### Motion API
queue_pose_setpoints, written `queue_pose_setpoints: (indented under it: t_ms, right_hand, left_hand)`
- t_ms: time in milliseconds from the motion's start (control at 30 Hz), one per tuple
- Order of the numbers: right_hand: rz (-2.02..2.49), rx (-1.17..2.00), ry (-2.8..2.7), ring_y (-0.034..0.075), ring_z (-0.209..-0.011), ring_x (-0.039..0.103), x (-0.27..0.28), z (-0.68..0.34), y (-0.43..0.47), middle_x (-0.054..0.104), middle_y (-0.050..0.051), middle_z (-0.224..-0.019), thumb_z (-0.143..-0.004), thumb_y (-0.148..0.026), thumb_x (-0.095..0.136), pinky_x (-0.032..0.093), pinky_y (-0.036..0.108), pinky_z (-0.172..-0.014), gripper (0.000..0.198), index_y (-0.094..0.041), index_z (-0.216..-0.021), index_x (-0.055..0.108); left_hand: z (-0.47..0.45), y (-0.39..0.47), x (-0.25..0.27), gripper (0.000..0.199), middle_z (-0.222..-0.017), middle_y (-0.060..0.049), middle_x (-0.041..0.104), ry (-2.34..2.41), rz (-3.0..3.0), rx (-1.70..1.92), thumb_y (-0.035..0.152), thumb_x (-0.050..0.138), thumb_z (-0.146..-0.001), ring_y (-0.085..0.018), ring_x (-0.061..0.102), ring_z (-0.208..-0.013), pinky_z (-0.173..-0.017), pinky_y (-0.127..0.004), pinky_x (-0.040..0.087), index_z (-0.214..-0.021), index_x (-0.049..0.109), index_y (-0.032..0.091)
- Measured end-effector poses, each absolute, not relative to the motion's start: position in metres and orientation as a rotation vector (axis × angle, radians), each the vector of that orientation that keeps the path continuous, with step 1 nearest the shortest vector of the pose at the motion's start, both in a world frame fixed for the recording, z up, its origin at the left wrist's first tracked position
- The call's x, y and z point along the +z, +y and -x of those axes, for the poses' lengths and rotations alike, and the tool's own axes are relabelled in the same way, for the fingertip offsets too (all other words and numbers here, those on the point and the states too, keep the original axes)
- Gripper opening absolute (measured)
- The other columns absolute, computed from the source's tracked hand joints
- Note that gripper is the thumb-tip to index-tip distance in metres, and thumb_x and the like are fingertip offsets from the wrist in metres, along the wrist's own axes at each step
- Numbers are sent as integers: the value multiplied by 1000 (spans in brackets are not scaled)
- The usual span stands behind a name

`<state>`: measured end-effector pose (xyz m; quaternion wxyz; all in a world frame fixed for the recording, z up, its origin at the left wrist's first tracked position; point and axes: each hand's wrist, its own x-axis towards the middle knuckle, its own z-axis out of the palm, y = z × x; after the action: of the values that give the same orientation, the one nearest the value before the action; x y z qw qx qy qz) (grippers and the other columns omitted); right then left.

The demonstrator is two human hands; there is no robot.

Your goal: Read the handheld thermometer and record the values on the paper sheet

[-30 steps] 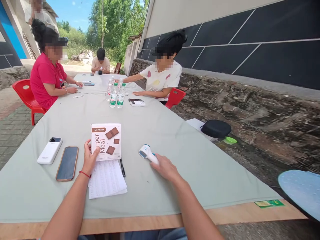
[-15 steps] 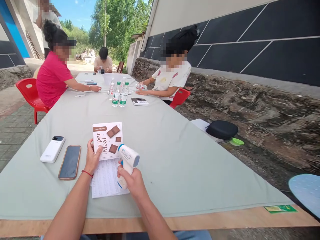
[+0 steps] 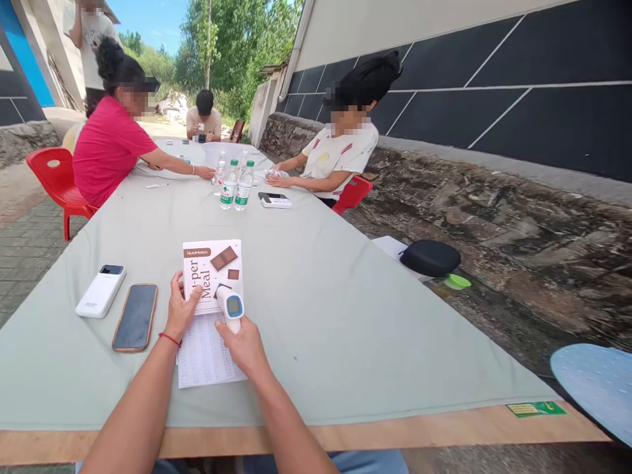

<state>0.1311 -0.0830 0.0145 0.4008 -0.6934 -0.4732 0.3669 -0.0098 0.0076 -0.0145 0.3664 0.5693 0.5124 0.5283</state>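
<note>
My left hand (image 3: 184, 304) grips a white box (image 3: 210, 263) with brown chocolate pictures by its left side, thumb across the front. In my right hand (image 3: 245, 343) is a white infrared thermometer (image 3: 232, 306), its blue-rimmed screen facing me and its front end close to the box's lower right corner. Whether the two touch I cannot tell. Printed paper sheets (image 3: 202, 359) lie on the table under the box and between my wrists. Left of my left hand rest a phone (image 3: 135, 317) in a brown case and a white power bank (image 3: 101, 291).
Several water bottles (image 3: 236, 184) stand mid-table, near a black-and-white device (image 3: 275, 200). A person in pink (image 3: 111, 148) reaches towards them from the left; a person in a white shirt (image 3: 340, 155) sits at right. Beyond the table's right edge are a black case (image 3: 429, 257) and a pale blue stool (image 3: 597, 382).
My right hand has turned the thermometer, so its screen now faces me and its front points at the box. At the left, the person in pink has stretched an arm further towards the bottles.
</note>
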Motion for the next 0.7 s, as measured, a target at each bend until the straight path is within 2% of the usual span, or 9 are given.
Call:
queue_pose_setpoints:
  t_ms: [233,433,700]
  right_hand:
    - [1651,972,-1132,22,-63,62,18,-129,-85,65,2,-62,-73,-40,57,46,30,-57,29,-18,-92,65]
    - [1668,944,-1110,24,-60,61,18,-128,-84,58,0,-52,-72,-40,59,45,32,-56,23,-21,-83,64]
    - [1548,1013,-1169,22,-64,58,36,-129,-98,59,0,-59,-78,-41,54,45,31,-60,25,-21,-91,63]
  left_hand:
    - [9,8,-16,73,-110,-11,63,1300,-1441,1364,56,64,-78,-24,61,-101,-91,-42,48,-134,36,18]
    - [8,7,-15,72,-109,-10,64,1322,-1441,1376,54,66,-77,-24,62,-101,-91,-42,48,-133,38,19]
    - [8,4,-11,72,-114,-12,63,1354,-1431,1341,52,65,-79,-25,61,-106,-93,-43,47,-135,36,18]
